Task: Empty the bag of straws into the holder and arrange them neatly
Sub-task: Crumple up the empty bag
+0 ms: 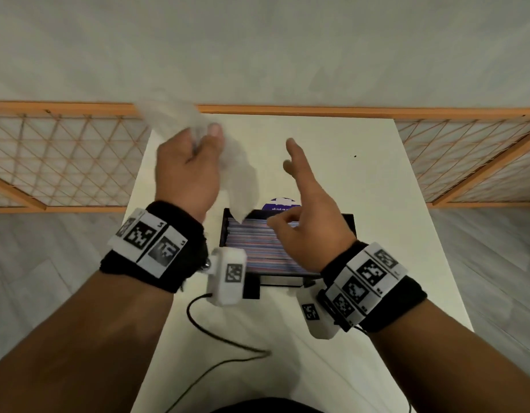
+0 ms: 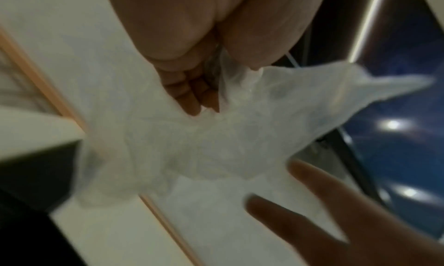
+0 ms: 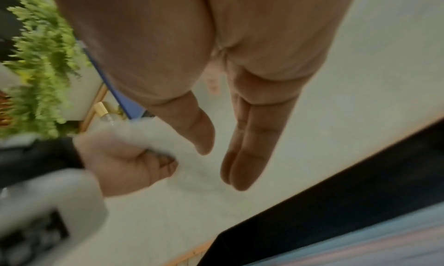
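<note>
A black open box, the holder [image 1: 345, 223], sits mid-table filled with striped pink and blue straws [image 1: 262, 245] lying flat. My left hand [image 1: 195, 162] is raised above and left of the holder and grips a crumpled clear plastic bag [image 1: 239, 180], which hangs limp toward the holder's far left corner. In the left wrist view the bag [image 2: 216, 137] spreads out below my curled fingers [image 2: 192, 97]. My right hand [image 1: 302, 204] hovers over the holder's right side with straight, spread fingers and holds nothing; the right wrist view shows its fingers [image 3: 245, 146] extended.
The white table [image 1: 377, 180] stands against an orange wooden lattice fence [image 1: 64, 162]. A purple round label [image 1: 280, 204] lies just behind the holder. A black cable [image 1: 216, 338] trails over the table's near part. A green plant [image 3: 40, 61] shows at the left.
</note>
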Demonstrator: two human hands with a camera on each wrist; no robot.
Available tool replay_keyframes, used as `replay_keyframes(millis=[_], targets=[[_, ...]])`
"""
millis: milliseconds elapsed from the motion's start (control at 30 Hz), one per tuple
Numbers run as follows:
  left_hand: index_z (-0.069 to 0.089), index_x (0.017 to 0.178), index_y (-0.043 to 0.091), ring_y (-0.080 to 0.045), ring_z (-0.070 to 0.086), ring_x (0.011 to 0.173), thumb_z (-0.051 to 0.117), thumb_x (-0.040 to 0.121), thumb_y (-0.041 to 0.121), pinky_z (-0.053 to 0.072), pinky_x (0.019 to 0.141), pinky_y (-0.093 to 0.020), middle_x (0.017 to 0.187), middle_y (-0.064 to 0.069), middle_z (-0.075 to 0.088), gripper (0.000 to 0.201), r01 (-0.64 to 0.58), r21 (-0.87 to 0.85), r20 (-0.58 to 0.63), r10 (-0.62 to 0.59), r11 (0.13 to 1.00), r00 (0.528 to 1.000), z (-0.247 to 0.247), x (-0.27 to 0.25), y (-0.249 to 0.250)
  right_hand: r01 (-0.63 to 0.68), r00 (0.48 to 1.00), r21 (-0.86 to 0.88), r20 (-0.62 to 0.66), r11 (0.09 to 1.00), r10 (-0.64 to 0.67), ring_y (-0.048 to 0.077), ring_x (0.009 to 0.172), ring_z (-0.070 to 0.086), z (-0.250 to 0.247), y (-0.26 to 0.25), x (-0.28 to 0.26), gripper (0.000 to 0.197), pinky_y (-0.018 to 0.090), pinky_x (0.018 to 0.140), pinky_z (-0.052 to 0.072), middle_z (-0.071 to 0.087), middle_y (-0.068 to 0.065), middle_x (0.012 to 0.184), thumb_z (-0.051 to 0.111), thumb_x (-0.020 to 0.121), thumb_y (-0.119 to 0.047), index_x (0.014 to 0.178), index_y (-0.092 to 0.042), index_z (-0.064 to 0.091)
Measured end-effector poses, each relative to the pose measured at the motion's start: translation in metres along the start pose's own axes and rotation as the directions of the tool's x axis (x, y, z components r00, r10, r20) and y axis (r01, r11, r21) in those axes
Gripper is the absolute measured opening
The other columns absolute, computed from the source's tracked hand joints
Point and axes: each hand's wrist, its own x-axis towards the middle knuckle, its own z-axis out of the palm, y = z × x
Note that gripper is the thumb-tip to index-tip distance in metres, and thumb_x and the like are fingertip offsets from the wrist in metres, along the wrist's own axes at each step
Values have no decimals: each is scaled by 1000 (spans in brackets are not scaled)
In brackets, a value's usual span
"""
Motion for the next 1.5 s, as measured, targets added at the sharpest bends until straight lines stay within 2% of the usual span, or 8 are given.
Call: replay_keyframes(millis=[100,267,500,633,867,1167,1333,1500], targets=[[76,88,10,-23,74,96,58,102,28,57,96,-43,95,-6,78,29,263,-234,316,-182,936,931,22,-22,14,-10,1000,416,-2,909,12,4,112,62,6,-11,5,80,23,100,49,49,-17,143,72,87,-27,153,-34,29],[59,124,6,-31,67,102,57,91,47,53,89,-47,119,-17,67,53,390,-319,518,-186,864,835,31,-35,9,-31,996,-305,-92,952,3,19,104,65,-15,-4,3,27,22,90,45,70,1,110,62,94,-18,120,-12,65],[23,151,44,-19,18,153,81,70,27,24,120,-41,165,5,11,102,-541,229,693,255,809,674,24,-50,-8,-112,911,347,-339,931,236,29,66,68,-24,-8,0,33,36,62,55,69,9,64,62,94,-24,65,-10,67],[41,144,34,-17,59,120,87,76,26,54,95,-38,129,0,58,83,-409,178,686,185,895,703,33,-51,-22,-239,896,842,-1,483,444,35,83,71,-25,-20,1,28,43,69,57,71,14,80,75,72,-18,93,0,69],[37,66,30,-13,49,60,71,81,31,28,49,-11,61,16,43,37,-487,530,503,205,694,840,32,-55,-9,-85,896,85,-430,993,113,16,123,53,-15,-22,-11,85,42,92,55,48,3,137,67,77,-59,142,-13,38],[36,131,12,-11,49,103,73,68,40,43,82,-12,119,4,40,78,-487,241,546,297,840,783,23,-53,-5,-118,988,160,-77,980,132,19,61,58,-11,-22,-14,36,37,65,49,64,2,67,48,89,-40,79,-10,64],[38,110,26,-7,63,69,87,69,23,51,55,-23,82,7,62,64,-421,232,609,206,877,766,21,-67,13,-254,962,518,48,817,268,14,71,70,-17,-24,-17,36,28,66,54,73,0,74,45,105,-31,82,-13,66],[23,115,26,-2,54,71,81,79,23,42,56,-6,87,11,51,68,-308,352,455,126,884,881,19,-73,23,92,954,-55,-282,994,-104,6,88,62,-17,-20,-40,42,20,76,53,58,-7,117,59,92,-45,127,-23,53]])
